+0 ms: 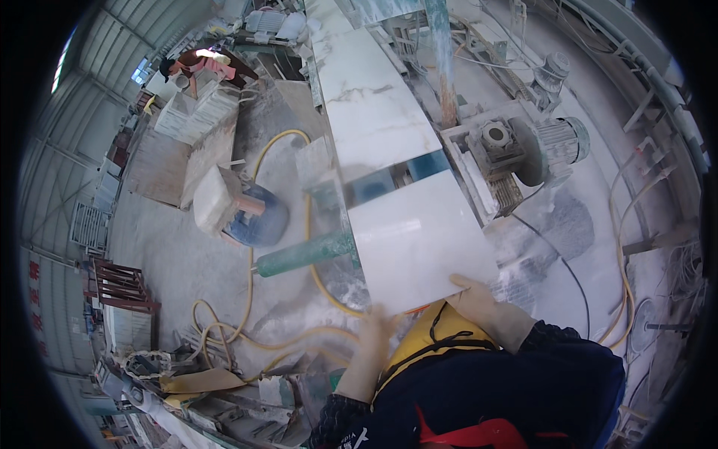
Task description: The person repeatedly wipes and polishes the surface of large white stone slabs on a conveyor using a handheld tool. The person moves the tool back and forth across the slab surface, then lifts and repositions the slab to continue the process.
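The right grip (476, 301) holds the near edge of a plain white slab (421, 242), thumb on the edge and fingers hidden below. The left grip (376, 329) is blurred at the slab's near-left corner; whether it grasps or merely touches cannot be told. The slab lies just ahead of both grips. Beyond it, farther from the grips, lies a veined slab (374, 101). Ahead and left of the left grip is a green cylinder (303, 254); a motor (559, 141) sits ahead and right of the right grip.
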`<state>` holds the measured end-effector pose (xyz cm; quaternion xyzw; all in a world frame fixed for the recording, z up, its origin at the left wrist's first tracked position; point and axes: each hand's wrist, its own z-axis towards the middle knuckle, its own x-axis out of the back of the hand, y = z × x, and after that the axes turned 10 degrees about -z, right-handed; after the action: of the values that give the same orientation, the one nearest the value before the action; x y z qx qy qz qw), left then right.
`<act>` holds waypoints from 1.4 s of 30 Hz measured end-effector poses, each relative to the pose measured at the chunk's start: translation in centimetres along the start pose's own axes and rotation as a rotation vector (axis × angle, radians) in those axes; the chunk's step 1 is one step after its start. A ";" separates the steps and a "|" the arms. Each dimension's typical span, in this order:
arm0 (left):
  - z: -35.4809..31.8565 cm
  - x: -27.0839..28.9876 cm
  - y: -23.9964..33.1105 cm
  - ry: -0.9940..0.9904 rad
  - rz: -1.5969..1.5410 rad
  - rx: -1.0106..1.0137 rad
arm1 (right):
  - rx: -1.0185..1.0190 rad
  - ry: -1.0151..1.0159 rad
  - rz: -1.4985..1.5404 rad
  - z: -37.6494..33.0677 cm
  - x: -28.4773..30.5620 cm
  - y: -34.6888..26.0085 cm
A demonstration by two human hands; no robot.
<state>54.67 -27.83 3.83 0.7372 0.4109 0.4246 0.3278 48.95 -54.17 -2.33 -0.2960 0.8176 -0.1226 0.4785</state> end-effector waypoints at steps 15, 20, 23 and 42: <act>7.7 -0.1 0.1 -0.027 -0.670 -0.093 | 0.091 -0.014 -0.171 8.3 1.2 -0.8; 9.0 0.2 0.1 0.019 -0.933 0.092 | 0.181 -0.016 -0.832 8.8 1.7 -0.8; 9.3 0.3 0.3 0.021 -0.904 0.045 | 0.159 -0.108 -0.457 9.6 1.7 -0.5; 13.0 0.2 -1.5 -0.111 -0.806 -0.089 | 0.193 0.143 -1.134 9.9 -0.3 -2.4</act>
<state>65.85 -28.72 -2.82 0.5240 0.6297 0.2391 0.5213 58.40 -55.12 -6.02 -0.6338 0.5466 -0.4533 0.3066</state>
